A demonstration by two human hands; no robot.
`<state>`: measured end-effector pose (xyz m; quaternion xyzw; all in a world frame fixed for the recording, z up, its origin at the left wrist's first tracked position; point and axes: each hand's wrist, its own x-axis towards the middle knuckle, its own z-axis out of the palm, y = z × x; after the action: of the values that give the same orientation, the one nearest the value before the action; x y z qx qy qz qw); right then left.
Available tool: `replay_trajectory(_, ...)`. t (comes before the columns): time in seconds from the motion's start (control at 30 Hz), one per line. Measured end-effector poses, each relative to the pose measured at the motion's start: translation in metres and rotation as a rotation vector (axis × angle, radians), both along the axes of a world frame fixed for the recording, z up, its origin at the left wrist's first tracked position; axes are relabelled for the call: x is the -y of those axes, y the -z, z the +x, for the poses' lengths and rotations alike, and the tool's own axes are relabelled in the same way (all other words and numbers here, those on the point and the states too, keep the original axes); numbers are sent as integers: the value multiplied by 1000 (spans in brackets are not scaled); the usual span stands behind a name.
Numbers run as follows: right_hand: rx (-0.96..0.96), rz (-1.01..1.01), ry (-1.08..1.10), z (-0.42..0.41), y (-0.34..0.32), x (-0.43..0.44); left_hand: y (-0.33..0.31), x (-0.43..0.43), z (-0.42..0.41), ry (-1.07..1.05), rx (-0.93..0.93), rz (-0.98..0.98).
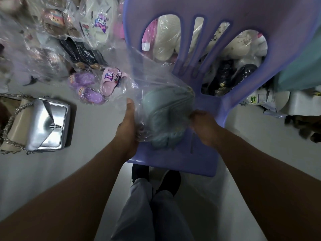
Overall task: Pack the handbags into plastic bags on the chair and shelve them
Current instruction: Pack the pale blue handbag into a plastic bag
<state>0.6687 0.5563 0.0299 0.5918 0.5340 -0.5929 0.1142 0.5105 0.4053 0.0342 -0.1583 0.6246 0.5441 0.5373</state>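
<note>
Handbag (165,110) — bagged, long axis toward chair (173,159) back — both hands gripping.

Grey floor (97,129) fills the frame. Silver handbag (47,125) at left; bagged slippers (90,86) upper left. Purple chair (199,157) stands centre.

Pale blue handbag (166,108) in clear plastic bag (147,73), lilac chair (199,159), silver handbag (50,124).

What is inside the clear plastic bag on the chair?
A pale blue handbag shows through the plastic bag, resting on the purple chair. Its lower edge pokes out; the hands and creased plastic hide its details.
</note>
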Motion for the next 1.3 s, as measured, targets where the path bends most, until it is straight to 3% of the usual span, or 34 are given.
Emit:
replay_trajectory(0.1, -16, -36, 37, 8, 12, 3, -12, -1, 9, 35, -61, -89)
replay_trajectory(0.2, 72, 299, -169, 14, 5, 5, -17, 0, 15, 95, -140, -116)
replay_trajectory(0.27, 12, 376, -98, 15, 4, 7, -23, -2, 18, 113, -193, -123)
replay_trajectory(0.33, -86, 228, 85, 10, 0, 6, -23, -2, 17, 77, -170, -101)
replay_trajectory(0.4, -156, -62, 356, 9, 0, 3, -17, -1, 13, 42, -116, -85)
replay_trajectory(0.47, -176, -287, 442, 10, -3, -2, -10, 1, 12, 57, -98, -95)
replay_trajectory(0.53, -161, -329, 385, 9, -5, -9, -9, 2, 14, 57, -120, -144)
replay_trajectory(0.6, -106, -182, 255, 7, -3, -9, -7, 3, 17, 36, -113, -137)
replay_trajectory(0.7, 87, 144, -264, 7, 5, -10, -5, 3, 17, 40, -105, -60)
replay_trajectory(0.73, 85, 213, -240, 9, 8, -10, -4, 2, 15, 40, -93, -54)
replay_trajectory(0.8, -100, 232, 50, 8, 4, -14, -7, -2, 15, 42, -81, -70)
replay_trajectory(0.87, -360, 47, 376, -1, -3, -19, -14, -5, 16, 12, -98, -125)
replay_trajectory(0.93, -393, -169, 480, -10, -10, -15, -15, -7, 19, -23, -30, -54)
replay_trajectory(1.03, -256, -131, 287, -6, 0, 0, -14, -7, 19, 28, 7, 86)
replay_trajectory(1.13, -178, -6, 115, 6, 15, 5, -15, -3, 23, 177, -180, 76)
replay_trajectory(1.23, -201, -44, 184, 5, 10, -1, -19, -2, 26, 260, -303, 98)
replay_trajectory(1.3, -155, -98, 44, 6, 6, -7, -19, 2, 27, 411, -444, 52)
